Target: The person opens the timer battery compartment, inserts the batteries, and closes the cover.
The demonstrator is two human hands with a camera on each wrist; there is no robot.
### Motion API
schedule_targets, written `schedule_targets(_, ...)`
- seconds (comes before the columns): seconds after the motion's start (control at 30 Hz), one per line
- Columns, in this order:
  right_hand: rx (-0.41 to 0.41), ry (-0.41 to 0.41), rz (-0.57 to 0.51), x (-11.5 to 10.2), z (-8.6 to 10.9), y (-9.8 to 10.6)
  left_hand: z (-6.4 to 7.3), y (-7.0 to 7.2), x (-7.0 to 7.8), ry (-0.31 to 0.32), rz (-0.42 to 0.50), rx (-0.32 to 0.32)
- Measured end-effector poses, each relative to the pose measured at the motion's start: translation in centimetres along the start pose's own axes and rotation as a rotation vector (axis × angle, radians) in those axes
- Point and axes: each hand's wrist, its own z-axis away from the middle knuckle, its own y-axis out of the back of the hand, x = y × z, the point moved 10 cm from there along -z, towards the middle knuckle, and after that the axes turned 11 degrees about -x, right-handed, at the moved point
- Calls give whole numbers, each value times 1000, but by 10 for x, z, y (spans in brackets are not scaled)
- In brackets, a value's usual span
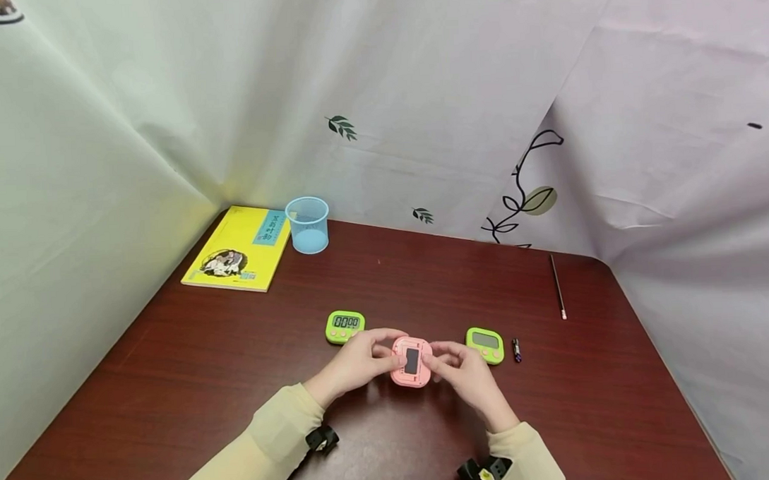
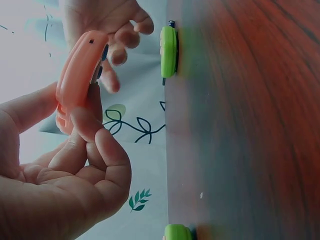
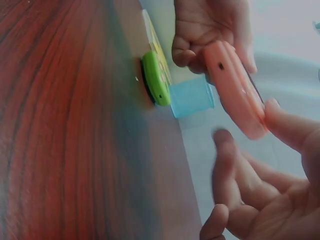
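Observation:
A pink digital timer (image 1: 412, 373) is held up over the table, its back with a dark rectangle turned towards me in the head view. My left hand (image 1: 355, 362) pinches its left side between thumb and fingers. At the other side, my right hand (image 1: 471, 380) has its thumb against the timer's edge, while its other fingers stand loosely bent and apart from it in the right wrist view. Behind the left hand lies a green timer (image 1: 346, 326) reading 00:00. Next to the right hand is another green timer (image 1: 486, 345) with a blank display.
To the right of the blank timer lies a small dark cylinder (image 1: 517, 350), and a pencil (image 1: 558, 287) is farther back. A yellow book (image 1: 241, 234) and a clear blue cup (image 1: 309, 235) stand at the back left. Patterned cloth (image 1: 406, 126) hangs behind the dark wooden table (image 1: 192, 388).

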Motion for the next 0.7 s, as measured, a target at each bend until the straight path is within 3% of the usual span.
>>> schedule_targets(0.1,-87,-14,34,1,0,-4,0,-3,0,-1,-6,-18)
schedule_targets(0.23,-137,-30,29,3,0,-4,1,-6,1,-5,-1,-27)
schedule_targets(0.43,-166,-29,16,4,0,-5,2,-7,3,1,30,-27)
schedule_targets(0.7,-157,-25,12,5,1,-3,-1,-9,2,5,-8,-13)
